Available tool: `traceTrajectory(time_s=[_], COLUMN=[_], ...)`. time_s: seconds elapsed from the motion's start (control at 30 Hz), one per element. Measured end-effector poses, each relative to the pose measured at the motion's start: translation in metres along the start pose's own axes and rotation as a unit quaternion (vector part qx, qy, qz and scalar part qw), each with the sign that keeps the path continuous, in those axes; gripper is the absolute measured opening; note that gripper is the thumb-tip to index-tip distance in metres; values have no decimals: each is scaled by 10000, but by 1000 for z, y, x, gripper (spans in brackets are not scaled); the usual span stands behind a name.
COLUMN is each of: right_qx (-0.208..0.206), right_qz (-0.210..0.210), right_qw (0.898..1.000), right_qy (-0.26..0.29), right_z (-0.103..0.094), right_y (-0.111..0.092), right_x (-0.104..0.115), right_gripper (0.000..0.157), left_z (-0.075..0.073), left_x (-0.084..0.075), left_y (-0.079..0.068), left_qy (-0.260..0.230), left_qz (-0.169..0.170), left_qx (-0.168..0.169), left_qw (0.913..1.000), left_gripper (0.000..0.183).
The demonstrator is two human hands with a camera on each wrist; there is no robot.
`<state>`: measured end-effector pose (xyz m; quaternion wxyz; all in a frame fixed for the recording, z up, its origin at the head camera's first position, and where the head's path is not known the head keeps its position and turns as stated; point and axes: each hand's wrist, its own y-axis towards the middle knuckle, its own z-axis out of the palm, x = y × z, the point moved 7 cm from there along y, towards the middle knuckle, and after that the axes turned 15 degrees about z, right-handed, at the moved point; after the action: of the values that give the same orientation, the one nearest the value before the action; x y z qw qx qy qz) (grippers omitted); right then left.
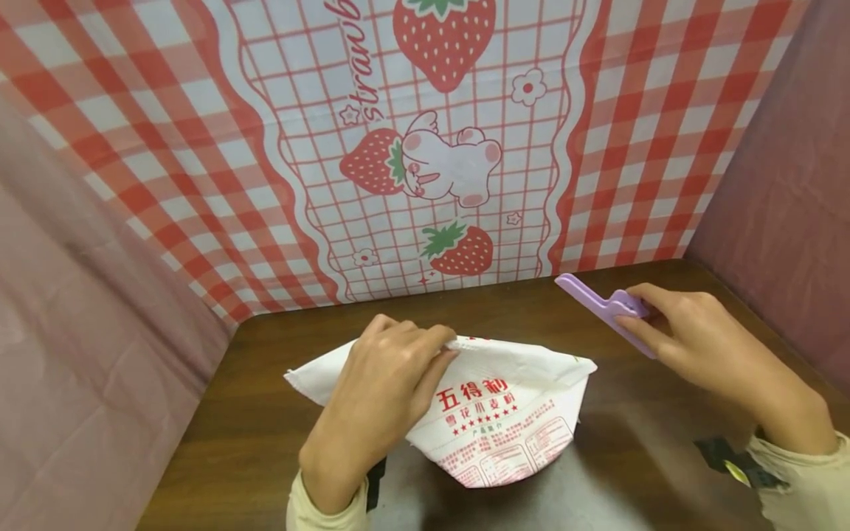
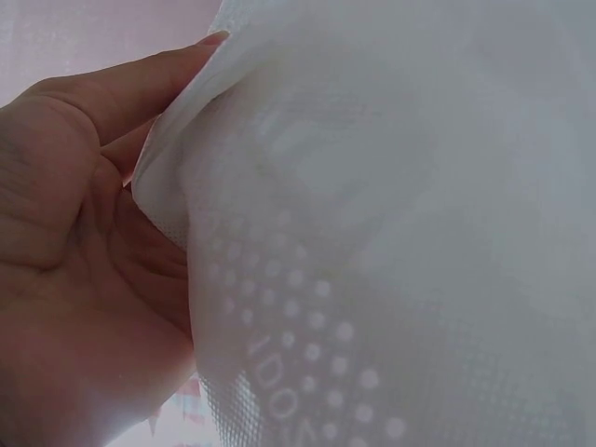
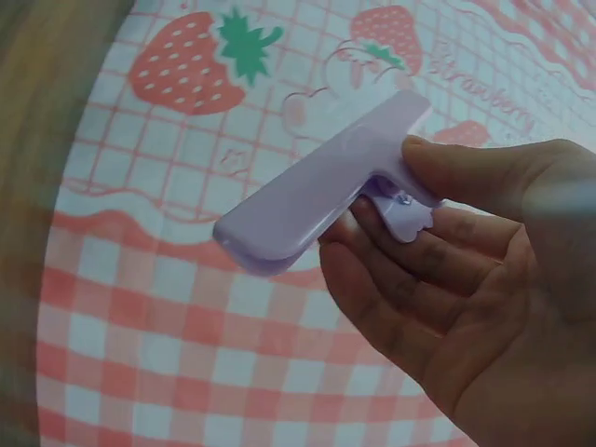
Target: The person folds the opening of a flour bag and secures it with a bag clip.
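A white flour bag [image 1: 511,413] with red Chinese print stands on the table, its top edge folded over. My left hand [image 1: 392,376] pinches that top edge near the middle, thumb on the near side. In the left wrist view, the bag's white woven side [image 2: 391,205] fills most of the picture beside the left hand [image 2: 93,205]. Off to the right and above the table, my right hand [image 1: 704,339] holds a lilac bag clip [image 1: 607,310] by its handles. The right wrist view shows the thumb and fingers of the right hand [image 3: 466,270] on the handles of the clip [image 3: 317,186].
The brown wooden table [image 1: 219,413] lies under the bag. Behind it hangs a red-and-white checked cloth [image 1: 637,133] with strawberries and a bunny. Pink curtains [image 1: 86,295] stand on both sides.
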<state>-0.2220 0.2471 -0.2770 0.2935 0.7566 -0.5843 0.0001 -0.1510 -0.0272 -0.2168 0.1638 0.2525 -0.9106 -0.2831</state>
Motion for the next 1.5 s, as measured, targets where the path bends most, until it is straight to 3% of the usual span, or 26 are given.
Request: traceTrajectory(time_s=[0.37, 0.77, 0.97, 1.1, 1.27, 1.37, 1.5], right_qx=[-346, -625, -594, -516, -543, -514, -391], right_qz=[-157, -829, -710, -919, -1365, -1493, -1579], right_qw=[9985, 9879, 9826, 9701, 9464, 9393, 9378], right_qy=[406, 1153, 1613, 2187, 2877, 3046, 3067], right_z=[-15, -33, -42, -44, -45, -46, -43], right_y=[-1, -14, -17, -16, -14, -15, -16], right_x=[22, 37, 48, 61, 81, 90, 93], right_gripper=[21, 41, 44, 46, 38, 33, 35], left_z=[0, -1, -2, -1, -3, -4, -6], left_x=[1, 0, 0, 0, 0, -2, -3], left_y=[0, 1, 1, 0, -1, -1, 0], left_qy=[53, 50, 34, -14, -4, 20, 20], left_qz=[-38, 30, -4, -27, 6, 88, 193], left_qx=[57, 11, 5, -21, -58, -108, -212], left_qw=[10000, 10000, 10000, 10000, 10000, 9999, 9996], left_gripper=[12, 10, 10, 10, 11, 10, 9])
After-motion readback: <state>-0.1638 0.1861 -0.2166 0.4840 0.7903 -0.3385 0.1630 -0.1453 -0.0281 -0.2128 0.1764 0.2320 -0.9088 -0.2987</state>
